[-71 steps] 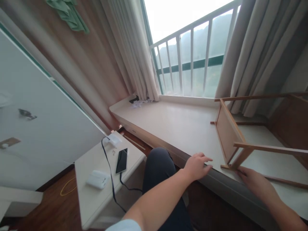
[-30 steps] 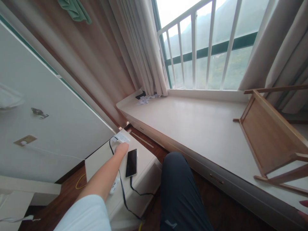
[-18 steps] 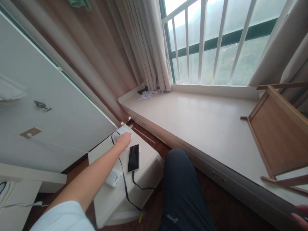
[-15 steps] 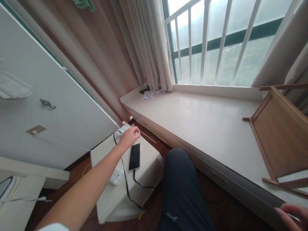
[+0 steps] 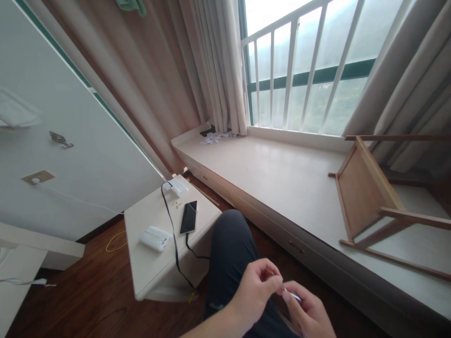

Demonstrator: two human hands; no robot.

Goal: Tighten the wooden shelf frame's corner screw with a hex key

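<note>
My left hand [image 5: 254,287] and my right hand [image 5: 306,312] meet low in the view above my dark-trousered knee [image 5: 230,239]. Left thumb and finger are pinched on a tiny piece I cannot make out. The right hand's fingers curl around a small shiny metal item [image 5: 295,296]; what it is stays unclear. A wooden stool [image 5: 366,197] lies tipped on its side on the window bench [image 5: 275,183] to the right. Several tiny screws [image 5: 175,203] lie on the white side table [image 5: 148,263] beside a black phone [image 5: 189,217].
A white power strip [image 5: 155,238], a black cable [image 5: 172,234] and a white charger [image 5: 177,186] share the side table. Curtains [image 5: 218,70] and a white window railing [image 5: 292,61] stand behind the bench. Dark wood floor [image 5: 88,300] lies at the left.
My left hand has pulled back from the far corner of the side table to above my knee. My right hand left the bench edge and joined it. The view tilted down.
</note>
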